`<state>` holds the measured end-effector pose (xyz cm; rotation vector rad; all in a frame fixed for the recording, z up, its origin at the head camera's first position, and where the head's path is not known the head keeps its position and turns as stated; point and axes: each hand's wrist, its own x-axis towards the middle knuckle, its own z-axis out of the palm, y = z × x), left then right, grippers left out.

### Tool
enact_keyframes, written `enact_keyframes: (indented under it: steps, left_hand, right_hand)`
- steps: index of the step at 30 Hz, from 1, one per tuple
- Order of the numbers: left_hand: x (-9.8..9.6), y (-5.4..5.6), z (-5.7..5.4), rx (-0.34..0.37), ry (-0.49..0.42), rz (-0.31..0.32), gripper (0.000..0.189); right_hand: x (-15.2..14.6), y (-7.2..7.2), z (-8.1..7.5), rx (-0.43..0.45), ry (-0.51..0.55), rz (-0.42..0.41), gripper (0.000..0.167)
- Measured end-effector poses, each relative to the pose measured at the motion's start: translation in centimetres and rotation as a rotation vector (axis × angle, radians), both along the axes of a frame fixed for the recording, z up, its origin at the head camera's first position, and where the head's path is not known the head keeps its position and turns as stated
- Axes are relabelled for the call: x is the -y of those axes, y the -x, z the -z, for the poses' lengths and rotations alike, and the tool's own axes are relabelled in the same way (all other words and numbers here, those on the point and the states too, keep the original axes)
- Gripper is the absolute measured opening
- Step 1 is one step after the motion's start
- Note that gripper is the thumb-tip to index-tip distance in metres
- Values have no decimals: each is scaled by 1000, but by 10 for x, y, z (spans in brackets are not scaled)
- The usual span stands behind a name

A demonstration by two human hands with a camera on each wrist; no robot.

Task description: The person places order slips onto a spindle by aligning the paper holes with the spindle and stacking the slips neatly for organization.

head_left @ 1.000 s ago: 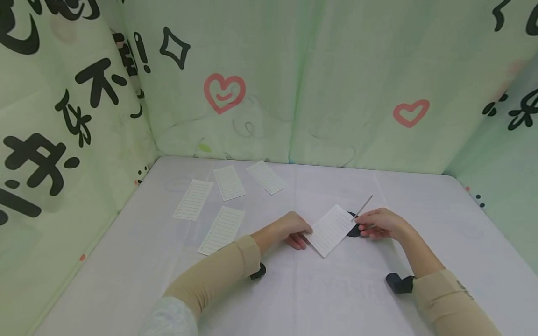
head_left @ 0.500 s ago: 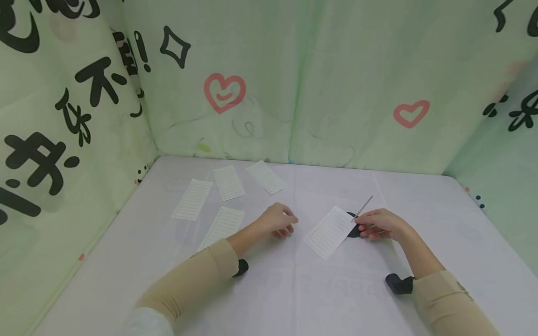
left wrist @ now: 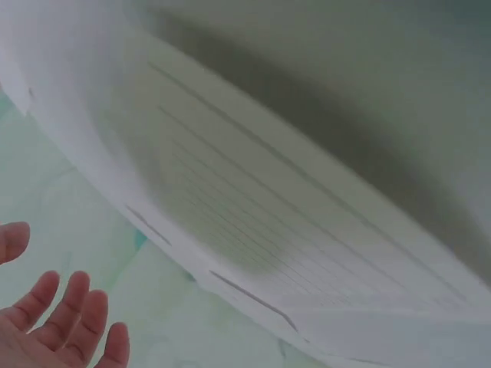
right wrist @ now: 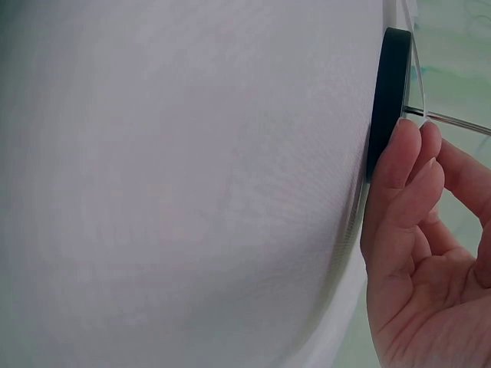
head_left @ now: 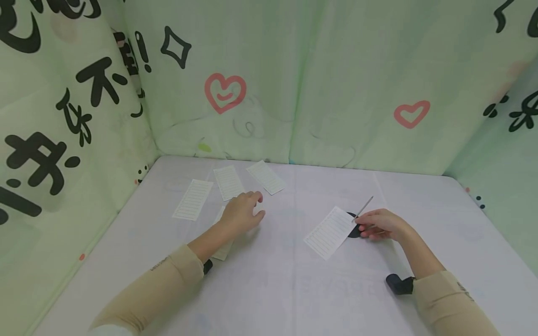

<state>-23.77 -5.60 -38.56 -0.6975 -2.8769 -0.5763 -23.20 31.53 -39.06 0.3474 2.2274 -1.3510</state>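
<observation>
A bill spike with a black round base (head_left: 353, 231) and thin metal rod (head_left: 364, 208) stands at the table's right. My right hand (head_left: 384, 224) holds it by the base edge, fingertips close to the rod. A lined paper slip (head_left: 329, 233) has one corner at the rod; whether it is pierced is hidden by the fingers. In the right wrist view the disc (right wrist: 390, 100) shows edge-on beside the fingertips. My left hand (head_left: 241, 213) hovers with spread, loosely bent fingers over another lined slip (head_left: 222, 254), partly covering it. The left wrist view shows that slip (left wrist: 253, 184) close up.
Further lined slips lie at the back left: one slip (head_left: 193, 199) leftmost, a second slip (head_left: 229, 182) beside it, a third slip (head_left: 266, 177) near the back edge. White cloth covers the table (head_left: 328, 294). Printed green curtains (head_left: 336, 84) enclose it.
My left hand has let go of the slip at the spike and moved left, over the slip nearest the front. The right hand and spike have stayed in place.
</observation>
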Motion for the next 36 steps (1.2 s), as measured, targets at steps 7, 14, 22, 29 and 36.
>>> enact_keyframes:
  steps: [7, 14, 22, 29, 36]
  left_hand:
    - [29, 7, 8, -79, 286, 76, 38]
    - [54, 15, 19, -63, 372, 156, 35]
    - [72, 22, 24, -103, 503, 234, 40]
    - [79, 25, 27, -29, 534, 209, 45]
    - [82, 30, 30, 37, 584, 172, 50]
  right_hand:
    - [-1, 0, 0, -4, -3, 3, 23]
    - [0, 0, -1, -8, -15, 0, 23]
    - [1, 1, 0, -3, -22, 5, 24]
    - [-1, 1, -1, 2, -10, 1, 29]
    - [-3, 0, -2, 3, 5, -25, 30]
